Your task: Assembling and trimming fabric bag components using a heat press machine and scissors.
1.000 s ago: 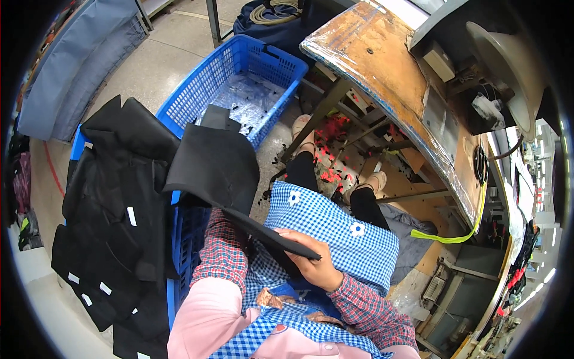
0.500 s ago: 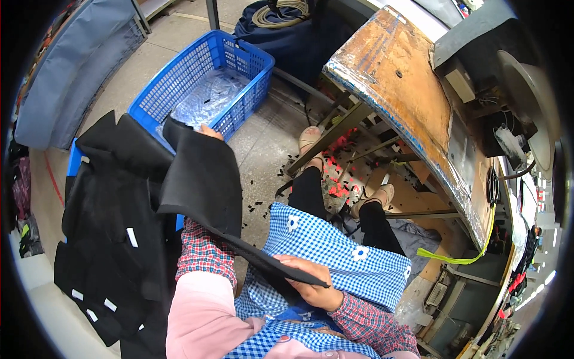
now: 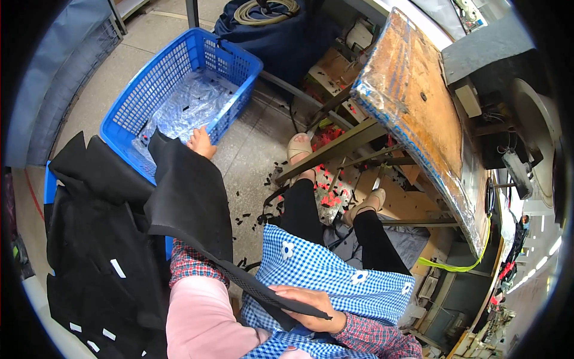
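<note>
A black, foam-like fabric panel [image 3: 192, 203] lies draped over my left forearm, its long edge running down to my right hand. My right hand [image 3: 308, 306] is closed on the panel's lower end, above my blue-and-white checked apron. My left hand [image 3: 202, 145] shows past the panel's far edge, at the near rim of a blue plastic basket [image 3: 236, 99]. Its fingers look spread over the rim; whether they touch it I cannot tell. Clear plastic sheeting [image 3: 188, 99] with small black scraps lies in the basket.
Black fabric pieces [image 3: 89, 239] with white labels are heaped at left. A worn wooden table [image 3: 412, 90] on metal legs stands at right, with machine parts beyond. Black and red scraps [image 3: 326, 194] litter the floor around my feet. A coiled hose [image 3: 266, 12] rests on dark cloth behind.
My left hand shows more of its fingers past the panel, which has shifted slightly. The view has turned a little; my right hand keeps its hold.
</note>
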Demonstrator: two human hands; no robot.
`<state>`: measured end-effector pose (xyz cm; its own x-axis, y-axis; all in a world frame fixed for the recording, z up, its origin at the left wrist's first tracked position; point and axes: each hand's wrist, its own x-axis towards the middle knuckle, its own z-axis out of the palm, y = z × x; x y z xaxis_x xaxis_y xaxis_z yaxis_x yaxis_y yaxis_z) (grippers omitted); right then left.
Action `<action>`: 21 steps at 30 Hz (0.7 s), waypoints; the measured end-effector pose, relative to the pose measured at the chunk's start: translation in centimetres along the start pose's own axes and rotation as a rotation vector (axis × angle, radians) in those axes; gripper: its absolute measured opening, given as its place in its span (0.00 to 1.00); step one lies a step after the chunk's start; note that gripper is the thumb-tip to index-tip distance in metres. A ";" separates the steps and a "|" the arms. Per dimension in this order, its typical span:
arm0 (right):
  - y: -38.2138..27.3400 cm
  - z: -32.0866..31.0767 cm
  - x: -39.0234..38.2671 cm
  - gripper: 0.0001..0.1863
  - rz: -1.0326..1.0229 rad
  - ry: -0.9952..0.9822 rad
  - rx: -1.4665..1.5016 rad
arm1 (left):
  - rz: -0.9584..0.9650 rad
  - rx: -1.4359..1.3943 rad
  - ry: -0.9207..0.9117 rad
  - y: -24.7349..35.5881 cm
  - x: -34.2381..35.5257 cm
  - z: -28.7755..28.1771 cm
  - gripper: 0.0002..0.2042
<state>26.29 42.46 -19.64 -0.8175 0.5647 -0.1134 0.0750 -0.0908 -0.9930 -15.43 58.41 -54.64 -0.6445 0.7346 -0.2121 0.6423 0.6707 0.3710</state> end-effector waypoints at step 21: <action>-0.5 -0.7 1.2 0.23 0.090 -0.207 -0.047 | 0.543 0.165 0.139 1.9 -13.7 8.2 0.10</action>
<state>25.69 43.75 -19.26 -0.9058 0.3749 -0.1974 0.1754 -0.0922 -0.9802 -2.01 50.46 -58.47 -0.2465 0.9646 0.0939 0.9446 0.2175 0.2457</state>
